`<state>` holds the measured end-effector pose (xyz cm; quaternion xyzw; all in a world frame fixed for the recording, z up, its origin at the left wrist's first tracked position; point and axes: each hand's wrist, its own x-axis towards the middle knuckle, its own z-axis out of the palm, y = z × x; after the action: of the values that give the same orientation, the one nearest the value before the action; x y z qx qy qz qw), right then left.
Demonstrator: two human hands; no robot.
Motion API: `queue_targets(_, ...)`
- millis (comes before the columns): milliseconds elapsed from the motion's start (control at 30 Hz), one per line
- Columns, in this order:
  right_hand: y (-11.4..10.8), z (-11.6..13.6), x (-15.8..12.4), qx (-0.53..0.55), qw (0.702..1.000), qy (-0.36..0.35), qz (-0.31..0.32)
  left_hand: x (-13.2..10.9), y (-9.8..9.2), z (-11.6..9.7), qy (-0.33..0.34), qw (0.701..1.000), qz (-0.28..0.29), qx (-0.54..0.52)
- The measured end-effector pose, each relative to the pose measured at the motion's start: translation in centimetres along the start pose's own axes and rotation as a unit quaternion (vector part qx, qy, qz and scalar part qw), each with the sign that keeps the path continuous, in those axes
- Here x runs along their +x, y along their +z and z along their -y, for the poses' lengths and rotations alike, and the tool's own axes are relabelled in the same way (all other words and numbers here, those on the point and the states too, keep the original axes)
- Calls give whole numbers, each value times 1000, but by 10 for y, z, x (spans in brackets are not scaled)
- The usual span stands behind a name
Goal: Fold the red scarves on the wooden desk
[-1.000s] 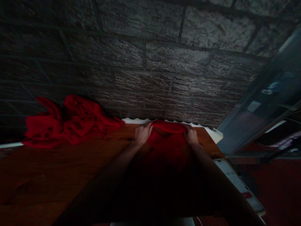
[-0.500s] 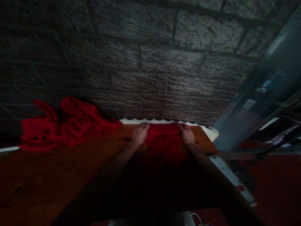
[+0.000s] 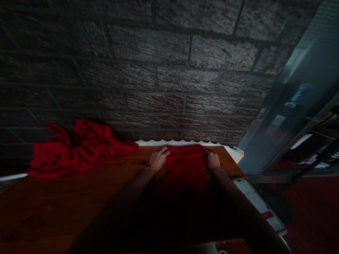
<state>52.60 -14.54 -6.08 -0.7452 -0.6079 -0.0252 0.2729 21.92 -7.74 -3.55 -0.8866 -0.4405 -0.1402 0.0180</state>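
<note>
A piece of red cloth lies on the wooden table in front of me, its far edge close to the wall. My left hand is closed on its far left corner, fingers curled. At the far right corner, my right hand pinches the cloth between thumb and fingers. The band between my hands looks fairly flat and straight. Nearer my body the cloth fades into deep shadow, so its full shape is hidden. To the left, a crumpled heap of red cloth rests against the wall.
The wooden table meets a dark brick wall, with a scalloped white strip along the join. A phone with a lit screen lies by the table's right edge. Beyond stands a grey-blue panel.
The view has tilted up slightly, so the table sits lower. The raised fold across the cloth between my hands now looks flatter. Both hands keep hold at the far corners.
</note>
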Motion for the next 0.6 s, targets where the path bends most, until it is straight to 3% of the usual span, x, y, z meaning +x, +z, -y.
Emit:
queue_targets(167, 4, 16, 5, -46, 998, -28, 11, 1, -1, 2, -27, 1000, -10, -1)
queue_targets(333, 8, 13, 14, -24, 999, 36, 33, 4, -6, -3, -71, 997, 4, 3)
queue_targets(467, 8, 3, 14, 52, 997, 56, -19, 8, -5, -6, -128, 991, 12, -29)
queue_targets(600, 12, 2, 15, 189, 977, 65, -80, 15, 4, 2, -190, 972, -25, -137)
